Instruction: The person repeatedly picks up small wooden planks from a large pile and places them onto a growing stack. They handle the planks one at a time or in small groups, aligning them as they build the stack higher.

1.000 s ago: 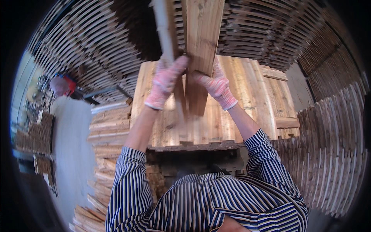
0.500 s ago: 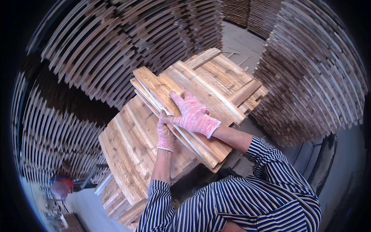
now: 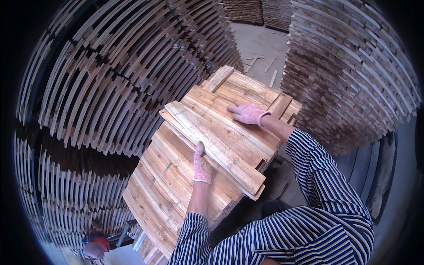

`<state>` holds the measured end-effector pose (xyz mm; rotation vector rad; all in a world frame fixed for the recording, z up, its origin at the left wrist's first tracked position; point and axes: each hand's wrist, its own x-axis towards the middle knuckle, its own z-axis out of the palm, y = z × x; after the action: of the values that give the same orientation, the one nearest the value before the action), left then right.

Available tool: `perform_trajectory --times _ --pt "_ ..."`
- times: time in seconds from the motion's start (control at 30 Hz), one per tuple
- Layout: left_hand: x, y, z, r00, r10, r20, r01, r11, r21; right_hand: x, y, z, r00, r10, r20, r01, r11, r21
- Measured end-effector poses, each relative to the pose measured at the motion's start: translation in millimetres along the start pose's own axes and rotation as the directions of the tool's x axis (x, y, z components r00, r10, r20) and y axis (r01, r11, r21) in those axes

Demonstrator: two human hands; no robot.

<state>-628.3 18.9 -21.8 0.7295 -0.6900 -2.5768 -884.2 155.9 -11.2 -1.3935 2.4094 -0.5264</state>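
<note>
From the head view: clasping long, flat, pale wooden planks (image 3: 216, 147) with the pink-knit-gloved left hand (image 3: 202, 164), thumb uppermost, across the middle of the broad, light-brown board pile (image 3: 170, 187). Holding the matching-gloved right hand (image 3: 248, 114) loose and outstretched over the pile's right side, perhaps touching.

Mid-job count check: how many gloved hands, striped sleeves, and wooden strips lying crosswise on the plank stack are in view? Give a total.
Gloved hands: 2
Striped sleeves: 2
Crosswise wooden strips: 2
Total: 6
</note>
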Motion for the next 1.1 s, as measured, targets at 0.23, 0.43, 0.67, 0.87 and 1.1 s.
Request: perform_trajectory --times 0.23,0.43,0.67,0.87,1.1 --pt "41.3 -1.7 30.2 0.997 -0.048 0.056 0.043 0.995 0.092 -40.3 -119.1 -3.1 0.996 0.035 -0.078 -0.008 0.946 0.323" --pt "49.3 -14.7 62.2 0.985 -0.107 0.136 0.089 0.987 0.135 10.5 -45.7 -69.9 0.983 0.183 0.013 -0.183 0.976 0.118" --pt "45.6 -17.1 74.4 0.991 -0.044 0.127 0.019 0.982 0.188 27.2 18.5 -16.4 0.988 0.133 -0.074 -0.137 0.989 -0.049" --pt "56.3 -15.3 71.3 0.996 -0.086 0.034 0.082 0.991 0.104 -16.6 -80.6 -24.8 1.000 -0.013 -0.012 0.015 0.970 0.243" --pt "75.3 -34.9 78.5 0.996 -0.024 0.082 0.011 0.988 0.156 -3.6 -21.9 -73.6 0.989 0.148 -0.026 -0.139 0.966 0.217"
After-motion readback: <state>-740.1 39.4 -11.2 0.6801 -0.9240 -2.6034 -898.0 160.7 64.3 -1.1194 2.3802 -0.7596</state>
